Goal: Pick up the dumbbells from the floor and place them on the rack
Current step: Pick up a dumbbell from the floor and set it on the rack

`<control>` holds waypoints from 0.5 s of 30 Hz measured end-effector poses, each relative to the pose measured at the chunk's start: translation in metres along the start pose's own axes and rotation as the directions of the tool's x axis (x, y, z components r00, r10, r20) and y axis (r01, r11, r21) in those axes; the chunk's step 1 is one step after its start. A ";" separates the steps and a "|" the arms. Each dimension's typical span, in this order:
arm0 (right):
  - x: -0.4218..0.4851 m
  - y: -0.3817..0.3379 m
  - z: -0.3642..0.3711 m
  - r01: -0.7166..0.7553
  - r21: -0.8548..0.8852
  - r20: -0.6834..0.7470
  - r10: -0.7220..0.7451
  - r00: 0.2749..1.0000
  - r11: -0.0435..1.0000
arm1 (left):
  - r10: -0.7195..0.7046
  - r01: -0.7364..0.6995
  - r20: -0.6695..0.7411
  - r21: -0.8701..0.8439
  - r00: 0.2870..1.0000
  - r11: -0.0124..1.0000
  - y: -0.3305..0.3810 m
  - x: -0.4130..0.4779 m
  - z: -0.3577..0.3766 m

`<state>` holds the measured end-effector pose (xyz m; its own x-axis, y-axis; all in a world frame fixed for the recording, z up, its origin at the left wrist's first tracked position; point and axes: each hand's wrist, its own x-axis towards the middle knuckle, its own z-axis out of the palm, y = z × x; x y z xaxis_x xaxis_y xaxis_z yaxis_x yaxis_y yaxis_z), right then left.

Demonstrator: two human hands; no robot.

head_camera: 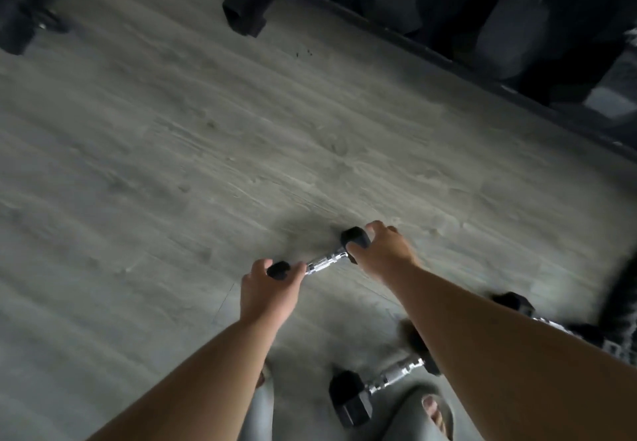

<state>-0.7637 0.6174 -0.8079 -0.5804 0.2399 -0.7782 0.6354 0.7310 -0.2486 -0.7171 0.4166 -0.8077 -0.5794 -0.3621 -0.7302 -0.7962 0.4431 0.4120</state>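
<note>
Dumbbell (pixel 322 258) spans both hands: left hand (pixel 267 290) clenched on near head, right hand (pixel 381 246) on far head; rack (pixel 517 37), blurred, probably ahead-right.

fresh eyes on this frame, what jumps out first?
Both hands gripping one small dumbbell at centre: left hand on its near head, right hand on the far one. Another dumbbell lies on the grey floor by the sandalled foot. The dark rack sits top right, blurred.
</note>
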 end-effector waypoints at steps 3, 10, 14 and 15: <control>0.048 0.011 0.029 -0.002 0.024 -0.014 0.002 1.000 1.000 | -0.063 0.064 -0.028 0.016 0.998 0.998 -0.021 0.039 0.035; 0.104 0.019 0.072 -0.008 0.057 0.021 0.007 1.000 0.998 | -0.138 0.142 -0.100 0.028 0.985 0.989 -0.056 0.091 0.072; 0.106 0.025 0.077 0.007 0.006 -0.029 -0.006 1.000 1.000 | -0.057 0.063 -0.103 0.052 0.993 0.997 -0.067 0.098 0.068; 0.104 0.026 0.077 0.000 0.032 -0.034 0.001 0.999 0.999 | -0.036 0.042 -0.110 0.050 0.993 0.998 -0.066 0.097 0.064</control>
<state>-0.7684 0.6119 -0.9394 -0.5966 0.2623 -0.7585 0.6514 0.7103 -0.2667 -0.7096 0.4049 -0.9408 -0.5660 -0.4657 -0.6802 -0.8099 0.4683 0.3533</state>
